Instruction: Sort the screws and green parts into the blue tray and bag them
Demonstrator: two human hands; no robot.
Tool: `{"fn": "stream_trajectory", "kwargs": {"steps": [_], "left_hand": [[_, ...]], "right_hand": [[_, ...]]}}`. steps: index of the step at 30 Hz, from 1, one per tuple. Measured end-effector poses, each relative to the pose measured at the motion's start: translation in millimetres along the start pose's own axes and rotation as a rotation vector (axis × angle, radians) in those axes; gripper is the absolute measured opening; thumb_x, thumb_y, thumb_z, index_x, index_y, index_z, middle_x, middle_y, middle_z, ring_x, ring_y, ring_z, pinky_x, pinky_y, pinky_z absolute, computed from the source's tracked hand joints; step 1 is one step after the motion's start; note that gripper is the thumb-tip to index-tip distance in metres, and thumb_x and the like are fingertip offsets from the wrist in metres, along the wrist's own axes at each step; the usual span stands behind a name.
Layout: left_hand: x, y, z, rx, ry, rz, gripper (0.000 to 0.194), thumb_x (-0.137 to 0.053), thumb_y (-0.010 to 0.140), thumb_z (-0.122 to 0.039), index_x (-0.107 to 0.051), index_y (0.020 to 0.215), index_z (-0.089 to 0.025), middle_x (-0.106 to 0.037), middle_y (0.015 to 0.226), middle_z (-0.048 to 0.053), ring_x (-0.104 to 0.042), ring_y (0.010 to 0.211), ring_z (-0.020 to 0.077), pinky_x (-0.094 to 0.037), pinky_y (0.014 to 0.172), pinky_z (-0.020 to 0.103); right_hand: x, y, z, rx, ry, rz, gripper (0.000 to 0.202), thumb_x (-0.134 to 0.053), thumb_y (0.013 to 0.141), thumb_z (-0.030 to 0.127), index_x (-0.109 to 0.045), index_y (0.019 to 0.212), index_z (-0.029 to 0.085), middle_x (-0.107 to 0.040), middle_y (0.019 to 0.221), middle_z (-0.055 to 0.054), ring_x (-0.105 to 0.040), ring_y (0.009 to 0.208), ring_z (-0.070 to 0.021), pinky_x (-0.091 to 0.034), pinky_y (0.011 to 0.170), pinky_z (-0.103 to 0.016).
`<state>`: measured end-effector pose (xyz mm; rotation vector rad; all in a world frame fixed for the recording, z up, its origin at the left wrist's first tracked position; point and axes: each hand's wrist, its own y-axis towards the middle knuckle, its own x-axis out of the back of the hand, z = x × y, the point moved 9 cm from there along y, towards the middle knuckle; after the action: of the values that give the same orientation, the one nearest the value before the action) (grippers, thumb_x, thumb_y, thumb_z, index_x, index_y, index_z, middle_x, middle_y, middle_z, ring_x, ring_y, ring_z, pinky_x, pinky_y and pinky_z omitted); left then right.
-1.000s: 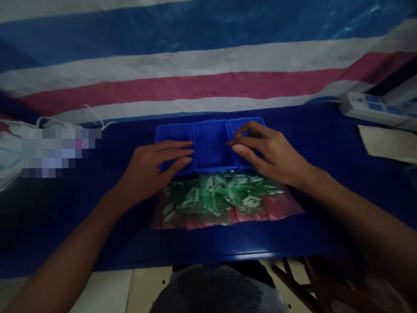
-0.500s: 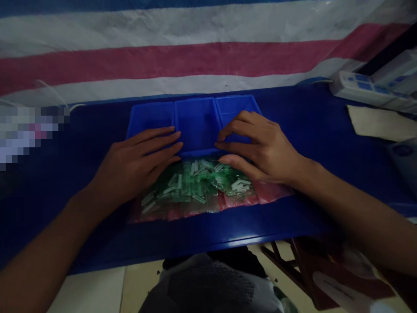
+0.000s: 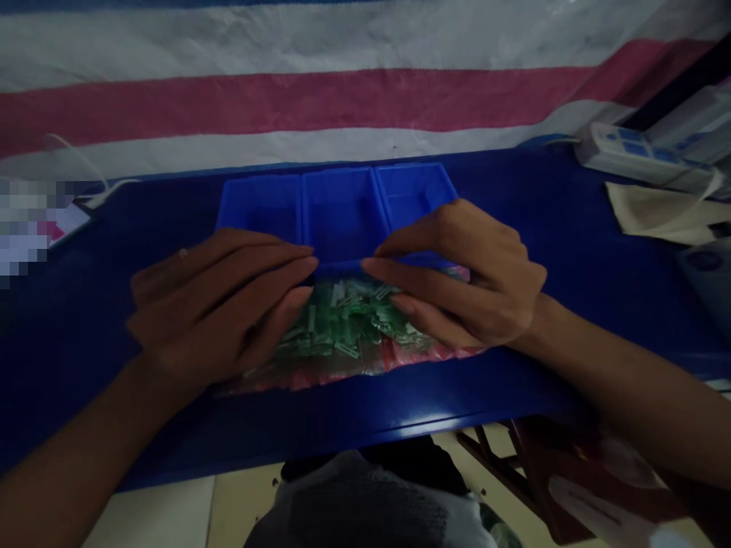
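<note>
We have our left hand [image 3: 220,301] and right hand [image 3: 468,274] over a clear plastic bag [image 3: 336,370] of small pale pieces [image 3: 346,349], on the bench [image 3: 354,411] before three blue bins [image 3: 346,221]. Fingers curved; whether clamped, we cannot tell. Lower-right dark marking [image 3: 594,506]: blurred, illegible.

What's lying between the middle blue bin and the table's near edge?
The head view shows see-through plastic packaging with small pale pieces inside nearest the bin, then a strip of blue tabletop up to the edge.
</note>
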<state>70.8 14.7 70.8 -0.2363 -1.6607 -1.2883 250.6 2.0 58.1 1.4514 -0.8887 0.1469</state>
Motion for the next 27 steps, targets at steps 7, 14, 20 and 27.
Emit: {"fn": "stream_trajectory", "kwargs": {"steps": [7,14,20,27], "left_hand": [[-0.8,-3,2,-0.005,0.044,-0.007,0.022,-0.070,0.103,-0.016,-0.079,0.119,-0.028,-0.085,0.116,-0.002,-0.083,0.102,0.0242,-0.068,0.083,0.040],[-5.3,-3,5,0.014,0.012,-0.006,0.039,-0.069,0.100,-0.010,-0.077,0.134,-0.028,-0.083,0.120,0.002,-0.081,0.106,0.0263,-0.069,0.093,0.041],[-8.1,-1,4,-0.023,-0.036,-0.024,0.043,-0.072,0.097,-0.009,-0.079,0.130,-0.035,-0.083,0.122,-0.001,-0.081,0.108,0.0278,-0.070,0.092,0.043],[-5.3,-2,-3,-0.096,-0.026,-0.050,0.040,-0.069,0.097,-0.005,-0.076,0.130,-0.027,-0.082,0.126,0.005,-0.082,0.109,0.0282,-0.070,0.088,0.044]], "right_hand": [[-3,3,2,-0.005,-0.010,0.023,0.025,-0.053,0.111,0.023,-0.077,0.117,0.018,-0.083,0.106,-0.012,-0.077,0.086,-0.0243,-0.058,0.066,-0.043],[-10,3,-3,-0.091,-0.051,0.157,0.034,-0.045,0.113,0.027,-0.073,0.131,0.033,-0.080,0.128,-0.006,-0.078,0.109,-0.0237,-0.065,0.085,-0.044],[-10,3,9,0.029,0.000,0.113,0.028,-0.056,0.110,0.018,-0.067,0.135,0.012,-0.078,0.130,-0.021,-0.077,0.113,-0.0326,-0.062,0.082,-0.048],[-16,2,9,0.052,0.018,0.120,0.020,-0.065,0.106,0.017,-0.073,0.123,0.012,-0.082,0.113,-0.017,-0.077,0.104,-0.0307,-0.059,0.079,-0.046]]}}
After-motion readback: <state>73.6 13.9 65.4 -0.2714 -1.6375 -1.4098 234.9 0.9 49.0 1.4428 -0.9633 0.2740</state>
